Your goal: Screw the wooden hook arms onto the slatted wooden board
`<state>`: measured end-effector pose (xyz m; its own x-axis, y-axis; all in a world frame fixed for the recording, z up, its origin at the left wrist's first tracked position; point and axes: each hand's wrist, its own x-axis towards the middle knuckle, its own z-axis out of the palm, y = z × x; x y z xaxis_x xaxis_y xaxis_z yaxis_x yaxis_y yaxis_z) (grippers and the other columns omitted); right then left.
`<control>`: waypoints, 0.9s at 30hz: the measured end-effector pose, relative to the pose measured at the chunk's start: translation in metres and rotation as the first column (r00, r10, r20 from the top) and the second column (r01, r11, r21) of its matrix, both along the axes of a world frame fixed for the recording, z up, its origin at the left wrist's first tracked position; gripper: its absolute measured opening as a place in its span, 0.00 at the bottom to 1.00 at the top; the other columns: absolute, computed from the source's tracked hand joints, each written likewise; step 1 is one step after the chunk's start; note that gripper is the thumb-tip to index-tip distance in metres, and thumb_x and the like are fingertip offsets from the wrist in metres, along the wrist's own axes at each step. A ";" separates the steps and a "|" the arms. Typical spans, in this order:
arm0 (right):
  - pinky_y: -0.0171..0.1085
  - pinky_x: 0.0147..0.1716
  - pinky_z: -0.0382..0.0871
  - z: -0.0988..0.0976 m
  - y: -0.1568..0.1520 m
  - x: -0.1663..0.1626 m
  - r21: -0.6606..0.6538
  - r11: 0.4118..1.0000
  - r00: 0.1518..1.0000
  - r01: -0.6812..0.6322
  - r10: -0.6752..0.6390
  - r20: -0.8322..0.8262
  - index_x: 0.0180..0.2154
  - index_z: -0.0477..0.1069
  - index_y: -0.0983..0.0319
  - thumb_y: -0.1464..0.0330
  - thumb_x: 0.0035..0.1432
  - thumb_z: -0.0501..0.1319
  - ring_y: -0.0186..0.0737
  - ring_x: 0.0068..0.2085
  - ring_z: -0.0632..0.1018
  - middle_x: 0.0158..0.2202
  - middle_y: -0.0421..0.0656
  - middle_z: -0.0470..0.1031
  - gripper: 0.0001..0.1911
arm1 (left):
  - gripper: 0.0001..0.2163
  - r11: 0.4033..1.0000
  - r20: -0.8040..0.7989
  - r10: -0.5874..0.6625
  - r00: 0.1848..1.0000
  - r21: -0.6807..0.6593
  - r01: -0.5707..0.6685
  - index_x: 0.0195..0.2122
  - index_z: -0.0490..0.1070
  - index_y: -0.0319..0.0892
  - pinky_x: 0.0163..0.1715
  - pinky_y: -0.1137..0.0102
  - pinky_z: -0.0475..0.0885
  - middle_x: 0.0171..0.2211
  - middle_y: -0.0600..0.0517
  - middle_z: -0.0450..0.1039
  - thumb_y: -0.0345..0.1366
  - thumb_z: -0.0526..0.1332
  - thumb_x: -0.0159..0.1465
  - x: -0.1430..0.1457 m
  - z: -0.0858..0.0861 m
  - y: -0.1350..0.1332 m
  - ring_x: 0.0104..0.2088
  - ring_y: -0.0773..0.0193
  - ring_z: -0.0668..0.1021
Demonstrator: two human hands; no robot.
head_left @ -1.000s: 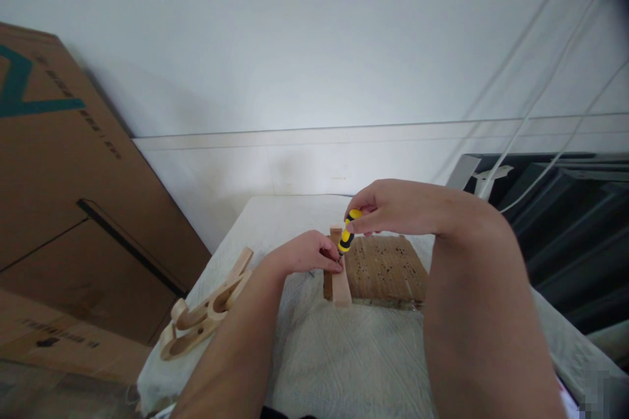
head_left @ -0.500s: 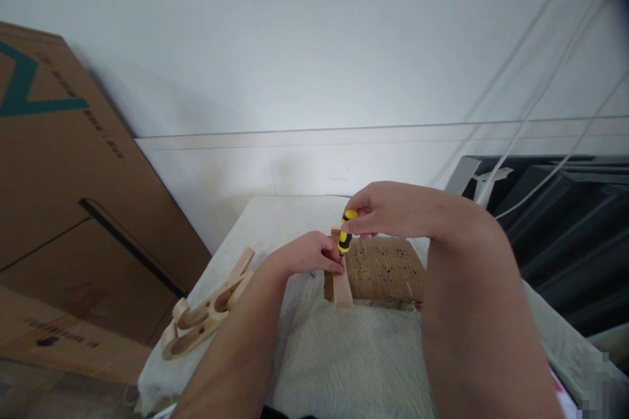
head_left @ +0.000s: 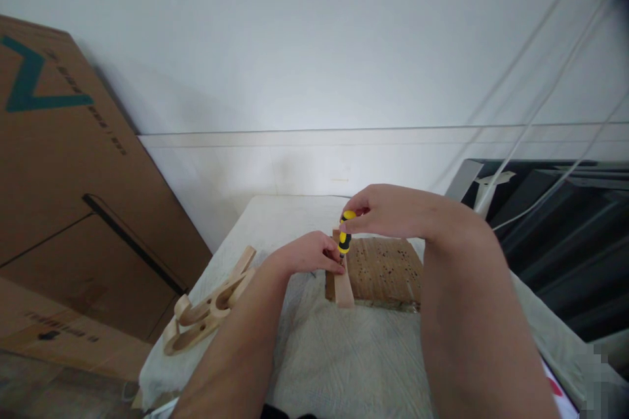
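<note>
We were in a makeshift workshop corner, whether in a home or elsewhere we could not tell: a cloth-draped bench (head_left: 344, 366) by a white wall (head_left: 314, 46), a big cardboard box (head_left: 49, 177), a screwdriver (head_left: 344, 241), a hole-pocked board (head_left: 386, 272) and curved wooden pieces (head_left: 215, 322) showed it.

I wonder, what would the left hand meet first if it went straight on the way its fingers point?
Most likely the screwdriver, near its lower end, just beside the left hand; whether the two touch is unclear.

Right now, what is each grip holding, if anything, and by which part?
The right grip holds the screwdriver by its handle. The left grip is at the wooden strip by the screwdriver's tip; whether it pinches anything there cannot be told.
</note>
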<state>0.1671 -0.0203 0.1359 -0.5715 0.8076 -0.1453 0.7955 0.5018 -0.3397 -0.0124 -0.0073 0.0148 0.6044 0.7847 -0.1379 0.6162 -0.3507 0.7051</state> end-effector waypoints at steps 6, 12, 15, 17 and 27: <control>0.34 0.30 0.63 -0.004 0.003 -0.004 0.081 0.997 0.992 -0.021 0.030 -0.120 0.46 0.74 0.58 0.62 0.48 0.60 0.37 0.32 0.74 0.37 0.44 0.77 0.21 | 0.10 1.000 0.001 0.002 1.000 -0.010 -0.002 0.25 0.74 0.37 0.24 0.74 0.58 0.22 0.54 0.70 0.40 0.64 0.52 -0.001 -0.003 0.002 0.24 0.70 0.67; 0.34 0.25 0.60 -0.003 0.003 -0.009 0.168 0.984 0.998 0.056 -0.051 -0.029 0.35 0.77 0.59 0.57 0.47 0.61 0.38 0.29 0.73 0.32 0.44 0.77 0.17 | 0.10 1.000 0.020 -0.013 1.000 -0.010 0.013 0.24 0.73 0.37 0.25 0.74 0.59 0.22 0.54 0.70 0.41 0.64 0.52 -0.002 -0.004 0.003 0.25 0.70 0.67; 0.36 0.23 0.58 -0.003 0.004 -0.011 0.236 0.963 0.987 0.130 -0.148 0.059 0.29 0.77 0.62 0.51 0.48 0.59 0.39 0.27 0.73 0.27 0.46 0.76 0.21 | 0.09 1.000 0.029 -0.005 1.000 -0.024 0.006 0.25 0.74 0.37 0.26 0.74 0.59 0.23 0.55 0.70 0.40 0.65 0.52 -0.002 -0.002 0.003 0.26 0.70 0.68; 0.37 0.23 0.58 -0.004 0.006 -0.013 0.273 0.948 0.976 0.162 -0.195 0.100 0.27 0.76 0.63 0.50 0.49 0.57 0.42 0.28 0.74 0.28 0.48 0.77 0.23 | 0.09 0.999 0.032 -0.012 0.999 -0.034 0.013 0.26 0.74 0.38 0.27 0.74 0.60 0.24 0.54 0.71 0.39 0.65 0.52 -0.001 -0.001 0.002 0.26 0.70 0.68; 0.38 0.35 0.65 -0.008 0.007 -0.005 0.208 0.977 0.998 0.053 -0.047 -0.034 0.43 0.76 0.59 0.63 0.55 0.52 0.44 0.40 0.76 0.43 0.46 0.78 0.18 | 0.08 0.999 0.031 -0.027 0.999 -0.029 0.028 0.27 0.76 0.37 0.28 0.74 0.61 0.25 0.54 0.72 0.38 0.64 0.53 -0.001 -0.001 0.003 0.27 0.70 0.69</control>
